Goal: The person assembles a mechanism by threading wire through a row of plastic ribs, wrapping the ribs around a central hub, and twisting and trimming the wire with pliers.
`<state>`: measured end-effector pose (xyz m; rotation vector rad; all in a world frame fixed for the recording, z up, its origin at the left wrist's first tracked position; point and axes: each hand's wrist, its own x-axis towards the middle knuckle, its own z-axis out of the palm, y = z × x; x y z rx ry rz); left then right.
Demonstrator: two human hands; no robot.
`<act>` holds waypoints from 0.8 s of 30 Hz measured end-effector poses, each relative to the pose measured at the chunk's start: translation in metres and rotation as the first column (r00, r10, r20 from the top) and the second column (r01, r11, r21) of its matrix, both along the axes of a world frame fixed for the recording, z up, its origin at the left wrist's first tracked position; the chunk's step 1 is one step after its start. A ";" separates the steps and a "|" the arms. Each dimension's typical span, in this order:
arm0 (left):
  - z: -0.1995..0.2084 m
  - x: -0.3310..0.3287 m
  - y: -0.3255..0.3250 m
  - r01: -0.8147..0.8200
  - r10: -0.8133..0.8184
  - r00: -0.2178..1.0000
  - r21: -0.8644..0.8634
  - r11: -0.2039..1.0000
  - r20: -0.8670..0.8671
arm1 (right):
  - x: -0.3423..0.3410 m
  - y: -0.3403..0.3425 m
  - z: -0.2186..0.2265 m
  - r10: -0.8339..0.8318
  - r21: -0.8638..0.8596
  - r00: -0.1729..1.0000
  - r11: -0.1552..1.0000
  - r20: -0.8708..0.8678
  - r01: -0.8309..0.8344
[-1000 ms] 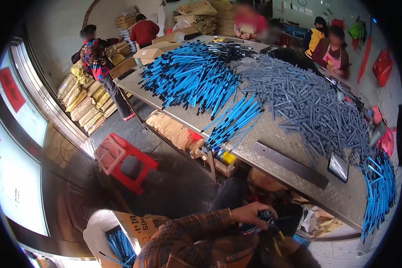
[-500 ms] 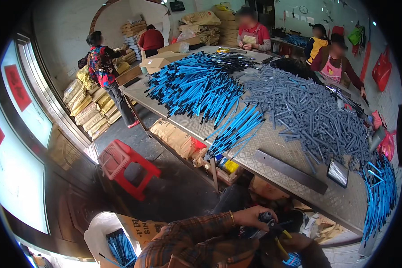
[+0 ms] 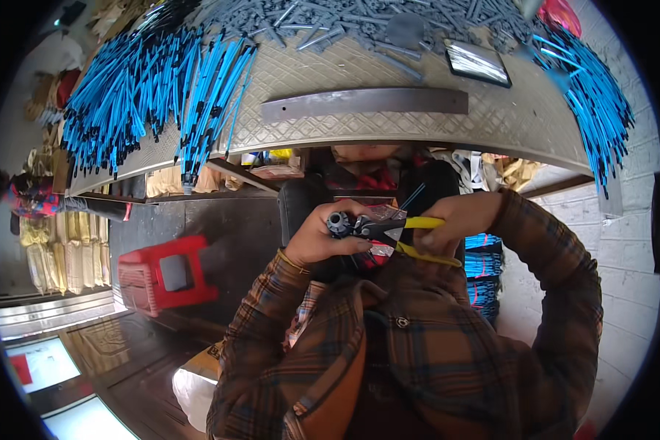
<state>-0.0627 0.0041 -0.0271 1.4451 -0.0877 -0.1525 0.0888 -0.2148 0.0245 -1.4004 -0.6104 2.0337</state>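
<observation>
My left hand (image 3: 309, 238) is closed around a dark grey plastic piece with a ribbed round end (image 3: 338, 223). In my right hand (image 3: 458, 216) are pliers (image 3: 422, 222) with yellow handles, the handles spread apart. Their dark jaws lie against the grey piece, between the thumb and fingers of my left hand; whether they grip it I cannot tell. A thin blue strand (image 3: 412, 196) sticks up beside the jaws. Both hands are over my lap, in front of the table's near edge.
On the patterned table (image 3: 411, 125) lie a flat metal bar (image 3: 367, 103), a phone-like dark slab (image 3: 478, 63), grey plastic pieces (image 3: 315, 15) and heaps of blue rods (image 3: 136, 92). More blue rods (image 3: 590, 103) overhang the right end. A red stool (image 3: 191, 282) stands left; tied blue bundles (image 3: 482, 265) are below my right arm.
My view has swung down toward my lap, so the table now sits along the top and the co-workers are mostly out of sight. The pliers and grey piece remain in my hands.
</observation>
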 end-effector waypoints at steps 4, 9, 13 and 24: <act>-0.003 -0.002 -0.003 0.029 -0.028 0.999 0.029 0.999 -0.020 | -0.002 -0.005 -0.003 0.015 -0.009 0.999 1.000 -0.028 -0.016; 0.000 -0.007 -0.005 0.042 -0.042 0.999 0.032 0.999 -0.013 | -0.004 -0.003 0.005 0.045 0.040 0.999 0.998 -0.013 -0.045; -0.002 -0.008 -0.006 0.043 -0.043 0.999 0.002 0.999 -0.004 | -0.004 -0.001 0.016 0.056 0.043 0.993 0.997 0.102 -0.061; -0.005 -0.008 -0.007 -0.025 0.025 0.999 0.001 1.000 -0.028 | -0.004 -0.002 0.000 0.121 0.185 0.974 0.970 0.191 -0.157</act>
